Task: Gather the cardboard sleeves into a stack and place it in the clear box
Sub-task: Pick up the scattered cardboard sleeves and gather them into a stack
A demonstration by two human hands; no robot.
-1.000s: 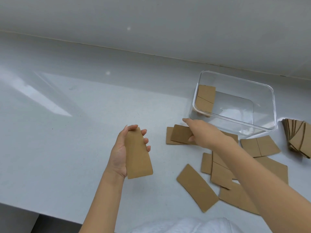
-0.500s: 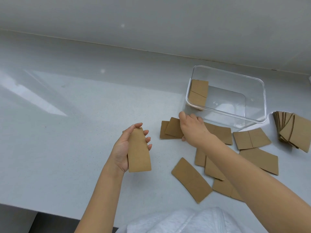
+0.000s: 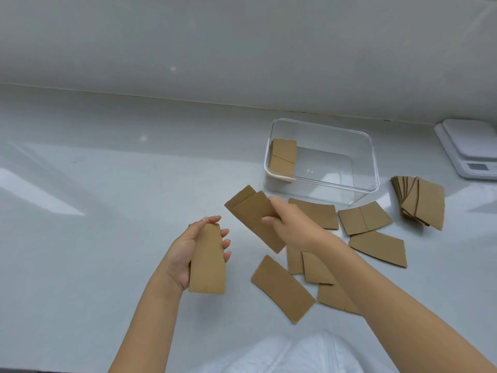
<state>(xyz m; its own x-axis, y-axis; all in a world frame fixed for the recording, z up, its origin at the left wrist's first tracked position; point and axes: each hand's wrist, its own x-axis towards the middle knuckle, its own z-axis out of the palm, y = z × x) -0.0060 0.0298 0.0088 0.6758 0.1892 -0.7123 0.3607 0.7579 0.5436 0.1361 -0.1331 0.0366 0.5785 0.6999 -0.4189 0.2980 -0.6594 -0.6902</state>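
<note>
- The right hand (image 3: 289,224) was closed in a pinch on two overlapped cardboard sleeves (image 3: 255,220), lifted clear of the table (image 3: 94,265), on the near-left side of the clear box (image 3: 322,164).
- The long axis of that pair ran diagonally, its far end pointing away and left of the box, its near end dropping back toward the person.
- The left hand (image 3: 188,254) was half curled, fingers open along the edge, cradling a small stack of sleeves (image 3: 207,261) upright in the palm; it sat further left of the box than the right hand did, with a clear gap between the two.
- The stack's long axis ran roughly toward and away from the person, so, as a judgement, the pinched pair would need a turn to line up before landing on it.
- The right hand was the nearer one to the loose sleeves (image 3: 282,288), which lay flat and scattered on the table on the near side of the box.
- One sleeve (image 3: 283,156) stood against the box's left inner wall.
- A fanned pile of sleeves (image 3: 422,205) lay right of the box, and a scale (image 3: 470,148) beyond that.
</note>
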